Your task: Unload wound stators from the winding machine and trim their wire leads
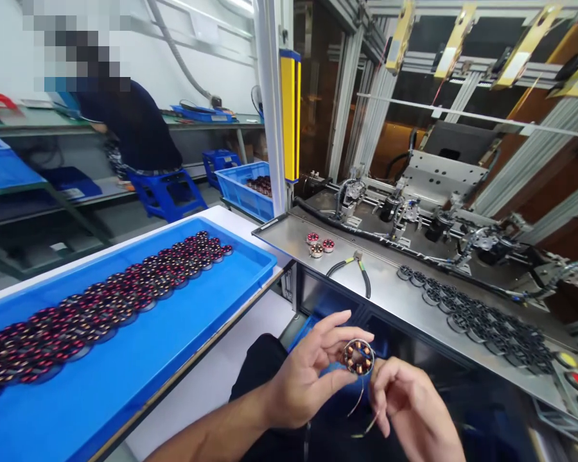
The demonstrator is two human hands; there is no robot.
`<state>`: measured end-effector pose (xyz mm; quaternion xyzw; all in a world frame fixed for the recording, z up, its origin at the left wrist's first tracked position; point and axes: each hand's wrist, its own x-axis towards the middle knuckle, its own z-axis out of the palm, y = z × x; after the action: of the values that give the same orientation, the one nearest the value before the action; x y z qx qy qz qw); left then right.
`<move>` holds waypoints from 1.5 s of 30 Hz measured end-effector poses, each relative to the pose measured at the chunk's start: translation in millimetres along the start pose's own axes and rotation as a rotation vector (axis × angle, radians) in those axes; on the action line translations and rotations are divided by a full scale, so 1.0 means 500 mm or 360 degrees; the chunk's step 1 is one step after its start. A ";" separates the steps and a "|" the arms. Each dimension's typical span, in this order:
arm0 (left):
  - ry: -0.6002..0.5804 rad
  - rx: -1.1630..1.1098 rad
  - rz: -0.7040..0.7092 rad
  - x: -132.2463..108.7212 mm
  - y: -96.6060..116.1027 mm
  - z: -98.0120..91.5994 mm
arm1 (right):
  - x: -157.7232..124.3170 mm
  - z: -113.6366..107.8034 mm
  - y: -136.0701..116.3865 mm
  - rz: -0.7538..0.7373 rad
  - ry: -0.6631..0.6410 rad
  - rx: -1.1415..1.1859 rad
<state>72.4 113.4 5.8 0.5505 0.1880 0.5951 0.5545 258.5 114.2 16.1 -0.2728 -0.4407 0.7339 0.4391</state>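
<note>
- Head view, lower centre of the frame: the left hand [301,378] is pinching a small wound stator [358,357] by its rim between thumb and fingertips, holding it up in the air over the lap, copper coils facing the camera.
- Just right of it, the right hand [409,401] is curling its fingers close together and seems to be pinching the thin wire tails [361,399] hanging below the stator.
- Judging from this, the step in hand is sorting or dressing those tails; a next move would call for a light, steady pull without kinking them.
- At the left, a blue tray [125,372] is holding a long row of wound stators [101,301].
- In the middle, pliers [354,266] are lying on the steel bench [390,289], near a row of dark bare cores [472,314].
- Upper left, a co-worker [135,128] is bending over another bench.
</note>
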 end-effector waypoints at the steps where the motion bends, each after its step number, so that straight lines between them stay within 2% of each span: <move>1: -0.0048 0.0009 -0.0009 -0.003 -0.001 0.003 | 0.000 0.002 -0.011 0.0021 0.0042 -0.0037; 3: -0.0084 0.0013 -0.0020 -0.006 -0.006 0.009 | -0.002 0.009 -0.021 0.0076 0.0114 -0.0101; 6: 0.0026 -0.0095 -0.0032 -0.005 -0.016 0.017 | -0.006 0.016 -0.010 0.0099 0.0134 -0.0115; 10: 0.0127 -0.0277 -0.0131 -0.002 -0.020 0.017 | -0.019 -0.006 0.010 0.0184 -0.0024 -0.0204; 13: 0.0134 -0.0225 -0.0126 -0.003 -0.012 0.008 | -0.029 -0.042 0.003 0.0261 -0.0213 -0.0438; 15: 0.0118 -0.0067 -0.0035 -0.005 -0.008 0.004 | -0.031 -0.057 -0.015 0.0183 -0.0146 -0.0642; 17: 0.0081 0.0143 0.0071 -0.006 -0.007 0.002 | -0.029 -0.054 -0.037 -0.0001 0.0022 -0.0814; 20: -0.0004 0.0396 0.0168 -0.005 -0.006 0.005 | -0.017 -0.018 -0.057 -0.0205 0.0121 -0.0922; 23: -0.0098 0.0413 0.0186 -0.006 -0.002 0.009 | -0.002 0.019 -0.050 -0.0256 0.0153 -0.0891; 25: -0.0087 0.0320 0.0108 -0.010 0.002 0.009 | 0.001 0.031 -0.035 -0.0294 0.0188 -0.0828; 30: 0.0079 -0.0092 -0.0277 -0.019 0.005 0.005 | -0.004 0.026 0.004 -0.0427 0.0443 -0.0670; 33: 0.0098 -0.0294 -0.0436 -0.013 -0.001 0.002 | -0.005 0.025 0.018 -0.0441 0.0481 -0.0626; 36: 0.0085 -0.0466 -0.0494 -0.003 -0.014 0.005 | -0.006 0.023 0.030 -0.0467 0.0476 -0.0626; 38: 0.0173 -0.0486 -0.0481 0.000 -0.026 0.012 | -0.009 0.016 0.041 -0.0453 0.0456 -0.0652; 40: 0.0293 -0.0351 -0.0411 0.001 -0.035 0.022 | -0.014 0.006 0.054 -0.0433 0.0465 -0.0690; 42: 0.0359 -0.0060 -0.0249 0.001 -0.038 0.030 | -0.017 -0.005 0.063 -0.0449 0.0489 -0.0699; 45: 0.0328 0.0494 0.0095 0.000 -0.030 0.036 | -0.017 -0.011 0.061 -0.0518 0.0441 -0.0665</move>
<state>94.8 111.3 -1.1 0.5709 0.3172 0.6283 0.4228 254.5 102.0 -13.6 -0.3805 -0.5560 0.5030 0.5414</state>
